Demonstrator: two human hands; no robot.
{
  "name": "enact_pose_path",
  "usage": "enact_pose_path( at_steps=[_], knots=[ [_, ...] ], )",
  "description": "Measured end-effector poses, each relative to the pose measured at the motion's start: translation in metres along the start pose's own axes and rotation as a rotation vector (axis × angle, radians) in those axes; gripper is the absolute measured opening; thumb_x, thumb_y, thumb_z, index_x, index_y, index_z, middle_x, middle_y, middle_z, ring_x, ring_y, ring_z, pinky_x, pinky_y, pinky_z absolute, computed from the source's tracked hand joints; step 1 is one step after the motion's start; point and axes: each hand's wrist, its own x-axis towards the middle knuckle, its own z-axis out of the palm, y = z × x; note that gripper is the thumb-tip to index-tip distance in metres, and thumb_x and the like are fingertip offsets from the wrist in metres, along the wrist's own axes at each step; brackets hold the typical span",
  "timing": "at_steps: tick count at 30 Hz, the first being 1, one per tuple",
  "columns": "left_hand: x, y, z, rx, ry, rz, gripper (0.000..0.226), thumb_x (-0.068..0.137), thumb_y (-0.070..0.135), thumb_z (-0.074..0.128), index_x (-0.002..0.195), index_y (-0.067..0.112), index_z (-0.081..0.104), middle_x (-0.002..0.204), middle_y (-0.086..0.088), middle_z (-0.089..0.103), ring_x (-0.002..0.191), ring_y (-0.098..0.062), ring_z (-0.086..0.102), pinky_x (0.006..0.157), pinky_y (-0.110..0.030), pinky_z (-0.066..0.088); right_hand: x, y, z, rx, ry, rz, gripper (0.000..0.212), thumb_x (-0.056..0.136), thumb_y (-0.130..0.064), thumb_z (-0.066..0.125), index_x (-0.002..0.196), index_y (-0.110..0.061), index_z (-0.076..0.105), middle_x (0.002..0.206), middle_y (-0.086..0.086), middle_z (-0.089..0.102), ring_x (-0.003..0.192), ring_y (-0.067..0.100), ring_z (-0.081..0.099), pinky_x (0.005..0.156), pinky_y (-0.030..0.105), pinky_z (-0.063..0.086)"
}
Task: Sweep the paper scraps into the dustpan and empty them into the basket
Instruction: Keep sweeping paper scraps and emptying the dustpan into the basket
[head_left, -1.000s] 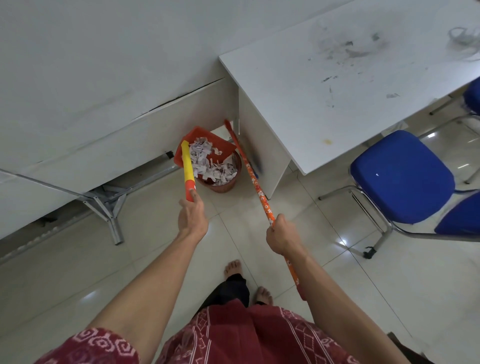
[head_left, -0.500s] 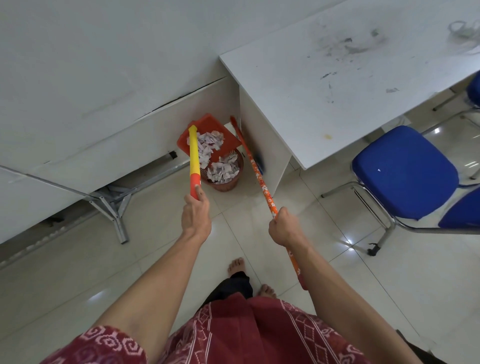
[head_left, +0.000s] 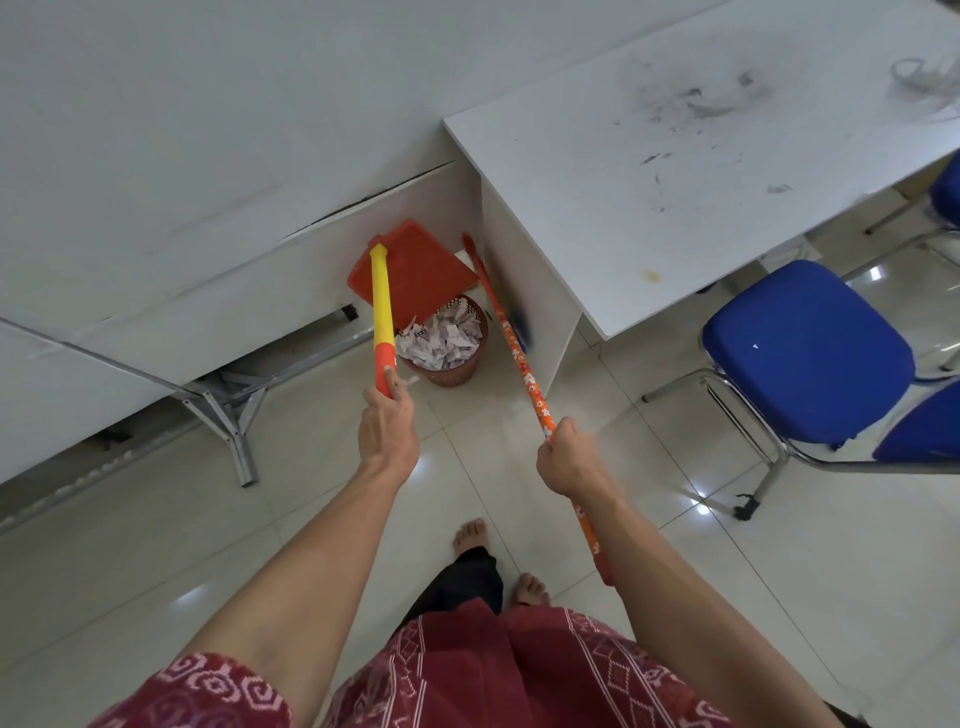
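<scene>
My left hand (head_left: 387, 427) grips the yellow and orange handle (head_left: 381, 306) of the red dustpan (head_left: 415, 270). The dustpan is tipped up over the brown basket (head_left: 453, 370), its underside facing me. White paper scraps (head_left: 440, 339) fill the basket, which stands on the floor between two tables. My right hand (head_left: 570, 457) grips the orange flowered broom stick (head_left: 511, 340), which slants from the basket's right side down past my forearm. The broom head is hidden behind the white table's side panel.
A white table (head_left: 701, 171) stands at the right, a grey table (head_left: 182, 130) with a metal leg (head_left: 228, 426) at the left. Blue chairs (head_left: 805, 353) sit on the right. My bare feet (head_left: 470, 535) are on the tiled floor.
The dustpan has tilted further up over the basket, and the scraps that lay on it now lie in the basket. Both hands keep their grips.
</scene>
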Motion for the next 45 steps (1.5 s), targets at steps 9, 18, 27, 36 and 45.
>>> enact_pose_path(
  at_steps=[9, 18, 27, 36, 45],
  knots=[
    [0.001, -0.009, -0.011, 0.020, 0.039, -0.011, 0.077, 0.096, 0.007, 0.054, 0.155, 0.002, 0.005, 0.114, -0.023, 0.047, 0.069, -0.020, 0.046, 0.062, -0.029, 0.044, -0.001, 0.001, 0.000, 0.013, 0.017, -0.005, 0.011, 0.101, -0.016, 0.043, 0.107, -0.008, 0.047, 0.094, 0.007, 0.055, 0.067, 0.014, 0.049, 0.051, 0.026, 0.037],
    [-0.011, -0.021, -0.022, -0.090, 0.079, -0.100, 0.079, 0.094, 0.005, 0.055, 0.155, 0.002, 0.006, 0.114, -0.024, 0.046, 0.067, -0.024, 0.047, 0.061, -0.031, 0.042, -0.018, 0.000, -0.001, -0.042, 0.088, -0.095, 0.010, 0.101, -0.015, 0.040, 0.101, -0.006, 0.046, 0.089, 0.007, 0.052, 0.068, 0.020, 0.049, 0.051, 0.030, 0.034],
    [-0.039, -0.032, -0.019, -0.375, 0.140, -0.243, 0.067, 0.095, 0.009, 0.051, 0.153, 0.005, 0.017, 0.113, -0.026, 0.048, 0.074, -0.033, 0.051, 0.064, -0.038, 0.039, -0.043, 0.013, 0.000, 0.188, 0.066, -0.157, 0.017, 0.099, -0.019, 0.042, 0.094, -0.004, 0.050, 0.078, 0.002, 0.053, 0.060, 0.015, 0.052, 0.047, 0.031, 0.044],
    [-0.060, -0.045, 0.001, -0.465, 0.118, -0.377, 0.058, 0.098, 0.012, 0.048, 0.150, 0.007, 0.025, 0.111, -0.025, 0.050, 0.084, -0.038, 0.057, 0.066, -0.038, 0.037, -0.062, 0.025, 0.020, 0.321, -0.068, -0.174, 0.032, 0.101, -0.019, 0.042, 0.072, -0.007, 0.051, 0.058, 0.004, 0.046, 0.042, 0.016, 0.043, 0.036, 0.022, 0.040],
    [-0.045, -0.034, 0.006, -0.521, 0.049, -0.424, 0.059, 0.098, 0.013, 0.047, 0.152, 0.010, 0.023, 0.110, -0.022, 0.051, 0.083, -0.034, 0.055, 0.067, -0.039, 0.040, -0.029, 0.001, 0.045, 0.214, -0.104, -0.063, 0.032, 0.100, -0.017, 0.041, 0.087, 0.004, 0.061, 0.065, 0.005, 0.055, 0.045, 0.016, 0.050, 0.039, 0.025, 0.044]
  ],
)
